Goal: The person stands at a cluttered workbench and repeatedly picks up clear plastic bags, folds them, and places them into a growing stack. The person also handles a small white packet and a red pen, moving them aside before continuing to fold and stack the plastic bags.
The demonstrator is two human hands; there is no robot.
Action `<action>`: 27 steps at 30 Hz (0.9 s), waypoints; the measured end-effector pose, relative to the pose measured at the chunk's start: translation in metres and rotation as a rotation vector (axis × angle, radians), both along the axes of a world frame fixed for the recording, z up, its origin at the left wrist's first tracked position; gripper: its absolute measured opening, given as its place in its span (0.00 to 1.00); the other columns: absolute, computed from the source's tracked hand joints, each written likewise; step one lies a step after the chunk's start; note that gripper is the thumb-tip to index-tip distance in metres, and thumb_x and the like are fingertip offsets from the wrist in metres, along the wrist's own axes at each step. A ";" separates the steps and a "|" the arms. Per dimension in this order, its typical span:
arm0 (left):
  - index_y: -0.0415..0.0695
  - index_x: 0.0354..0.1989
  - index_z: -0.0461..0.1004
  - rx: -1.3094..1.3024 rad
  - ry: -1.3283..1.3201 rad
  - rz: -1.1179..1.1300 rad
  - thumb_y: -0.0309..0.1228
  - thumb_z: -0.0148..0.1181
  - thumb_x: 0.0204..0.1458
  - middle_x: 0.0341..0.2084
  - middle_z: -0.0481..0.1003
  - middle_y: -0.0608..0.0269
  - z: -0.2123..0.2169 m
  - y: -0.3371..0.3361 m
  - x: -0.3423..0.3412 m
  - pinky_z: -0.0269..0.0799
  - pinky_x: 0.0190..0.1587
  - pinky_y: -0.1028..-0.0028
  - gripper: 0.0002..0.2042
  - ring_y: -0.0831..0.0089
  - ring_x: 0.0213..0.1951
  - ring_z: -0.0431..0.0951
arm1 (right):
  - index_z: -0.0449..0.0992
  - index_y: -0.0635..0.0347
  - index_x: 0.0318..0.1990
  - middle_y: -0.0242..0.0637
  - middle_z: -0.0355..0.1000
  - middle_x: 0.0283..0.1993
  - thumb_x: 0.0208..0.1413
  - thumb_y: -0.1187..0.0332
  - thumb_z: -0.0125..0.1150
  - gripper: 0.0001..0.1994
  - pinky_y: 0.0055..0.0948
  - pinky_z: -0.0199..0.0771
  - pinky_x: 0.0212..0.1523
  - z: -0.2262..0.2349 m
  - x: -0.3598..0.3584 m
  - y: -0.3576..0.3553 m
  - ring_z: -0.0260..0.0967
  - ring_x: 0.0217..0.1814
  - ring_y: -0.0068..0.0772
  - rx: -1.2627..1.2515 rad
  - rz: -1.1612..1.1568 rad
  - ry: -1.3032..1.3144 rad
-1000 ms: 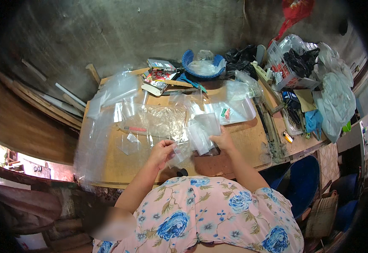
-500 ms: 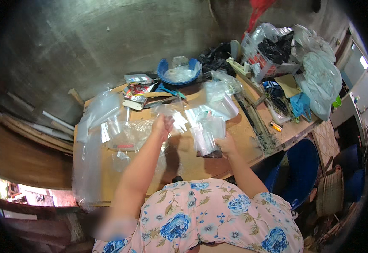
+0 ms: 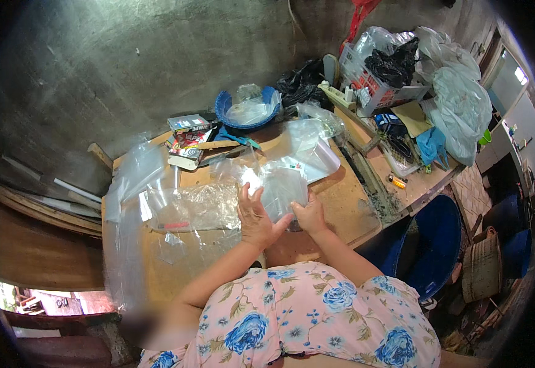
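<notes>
A stack of clear plastic bags (image 3: pixel 281 191) is held up just above the wooden table (image 3: pixel 267 245). My right hand (image 3: pixel 310 216) is closed on its lower right edge, thumb on top. Against its left side rests my left hand (image 3: pixel 256 221), fingers stretched upward and apart, thumb reaching toward the lower edge. More clear plastic film (image 3: pixel 206 205) lies flat to the left of my left hand. Beyond the stack, a whitish roll of plastic sheet (image 3: pixel 323 161) lies on the table.
Small boxes (image 3: pixel 189 138) and a blue basket (image 3: pixel 247 122) holding clear plastic stand at the back. To the right are a crate (image 3: pixel 372 92) heaped with bags, a wooden bar (image 3: pixel 359 175) and an orange lighter (image 3: pixel 396 181). A blue tub (image 3: pixel 439 245) stands beside the table.
My left hand has come down and right from the loose film to the stack, and its fingers have spread. My right hand has moved slightly left with the stack, which now lies flatter.
</notes>
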State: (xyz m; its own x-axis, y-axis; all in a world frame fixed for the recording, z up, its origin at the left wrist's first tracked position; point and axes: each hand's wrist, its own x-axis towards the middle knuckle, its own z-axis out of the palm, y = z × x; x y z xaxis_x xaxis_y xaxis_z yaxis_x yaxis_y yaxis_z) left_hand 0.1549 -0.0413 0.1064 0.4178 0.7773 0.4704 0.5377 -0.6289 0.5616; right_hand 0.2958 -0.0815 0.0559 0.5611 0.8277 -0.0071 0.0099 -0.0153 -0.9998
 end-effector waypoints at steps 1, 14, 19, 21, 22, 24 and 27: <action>0.39 0.45 0.62 0.019 0.079 -0.019 0.40 0.70 0.31 0.54 0.52 0.41 0.009 -0.001 -0.001 0.49 0.58 0.55 0.33 0.45 0.58 0.50 | 0.66 0.66 0.50 0.40 0.71 0.44 0.43 0.77 0.56 0.22 0.28 0.67 0.46 0.002 -0.004 0.002 0.68 0.45 0.29 -0.016 -0.007 0.014; 0.36 0.25 0.74 -0.338 -0.264 -0.124 0.27 0.52 0.47 0.46 0.66 0.46 -0.028 0.029 -0.019 0.58 0.54 0.64 0.07 0.54 0.49 0.65 | 0.64 0.64 0.50 0.36 0.69 0.42 0.45 0.81 0.55 0.21 0.27 0.66 0.46 -0.010 -0.019 0.008 0.67 0.43 0.28 0.116 0.007 0.430; 0.36 0.27 0.74 -0.437 -0.377 -0.076 0.28 0.52 0.48 0.42 0.70 0.51 -0.030 0.044 -0.033 0.64 0.46 0.71 0.08 0.62 0.45 0.70 | 0.65 0.65 0.50 0.38 0.69 0.43 0.45 0.81 0.56 0.21 0.28 0.66 0.46 -0.007 -0.012 0.003 0.67 0.42 0.29 0.039 -0.038 0.424; 0.38 0.29 0.74 -0.700 -0.491 -0.028 0.27 0.53 0.49 0.39 0.71 0.56 -0.032 0.051 -0.038 0.66 0.41 0.75 0.06 0.66 0.41 0.72 | 0.65 0.65 0.49 0.38 0.69 0.43 0.44 0.81 0.56 0.21 0.28 0.66 0.46 -0.014 -0.009 0.002 0.67 0.42 0.29 0.071 -0.046 0.437; 0.39 0.31 0.73 -0.913 -0.576 0.005 0.27 0.53 0.49 0.37 0.72 0.58 -0.031 0.055 -0.041 0.67 0.38 0.77 0.05 0.68 0.38 0.74 | 0.65 0.65 0.49 0.39 0.69 0.42 0.44 0.80 0.56 0.21 0.28 0.66 0.46 -0.017 -0.008 0.001 0.67 0.42 0.29 0.087 -0.051 0.443; 0.42 0.35 0.71 -1.177 -0.692 0.045 0.27 0.53 0.50 0.34 0.72 0.62 -0.026 0.063 -0.044 0.68 0.33 0.78 0.06 0.71 0.35 0.75 | 0.65 0.65 0.49 0.38 0.69 0.42 0.44 0.80 0.56 0.21 0.28 0.66 0.46 -0.017 -0.005 -0.001 0.67 0.42 0.29 0.073 -0.048 0.445; 0.44 0.43 0.65 -1.302 -0.775 0.059 0.25 0.51 0.51 0.35 0.72 0.63 -0.022 0.076 -0.048 0.71 0.28 0.78 0.11 0.70 0.32 0.76 | 0.65 0.65 0.49 0.38 0.69 0.42 0.44 0.81 0.55 0.21 0.27 0.66 0.46 -0.016 0.001 -0.006 0.67 0.42 0.28 0.061 -0.029 0.441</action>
State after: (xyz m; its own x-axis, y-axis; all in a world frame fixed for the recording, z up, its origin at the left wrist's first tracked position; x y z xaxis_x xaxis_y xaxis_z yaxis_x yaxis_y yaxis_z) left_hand 0.1071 0.0346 0.0840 0.3514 0.8185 -0.4545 -0.1368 0.5251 0.8400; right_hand 0.2965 -0.0873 0.0403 0.5384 0.8179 -0.2030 -0.4175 0.0497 -0.9073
